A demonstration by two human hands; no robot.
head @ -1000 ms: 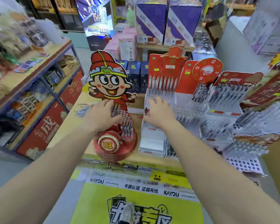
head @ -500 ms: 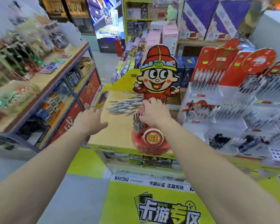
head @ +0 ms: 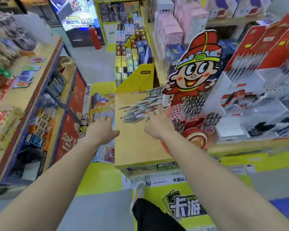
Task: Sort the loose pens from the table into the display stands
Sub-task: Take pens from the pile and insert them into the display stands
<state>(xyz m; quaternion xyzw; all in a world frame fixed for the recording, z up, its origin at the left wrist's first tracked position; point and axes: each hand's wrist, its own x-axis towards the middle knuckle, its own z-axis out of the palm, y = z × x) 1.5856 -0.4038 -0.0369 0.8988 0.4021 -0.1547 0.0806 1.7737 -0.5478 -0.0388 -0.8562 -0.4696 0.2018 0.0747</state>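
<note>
Hovering left hand (head: 103, 129), right hand (head: 158, 124) by loose pens (head: 140, 106), KAYOU box (head: 141, 79) behind

Motion smear throughout: the loose pens (head: 140, 108) read as one grey streaky heap, single pens not separable. Fingertips of the right hand (head: 158, 125) overlap the heap's near edge (touching or just above, can't tell), and the right forearm (head: 188, 154) covers part of the base of the round red stand (head: 198, 137). The white tiered stands (head: 265, 104) run off the right edge.

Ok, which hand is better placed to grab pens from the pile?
Right. The right hand has fingertips at the pen pile, beside the red stand; the left hand hovers at the table edge, short of it.
</note>
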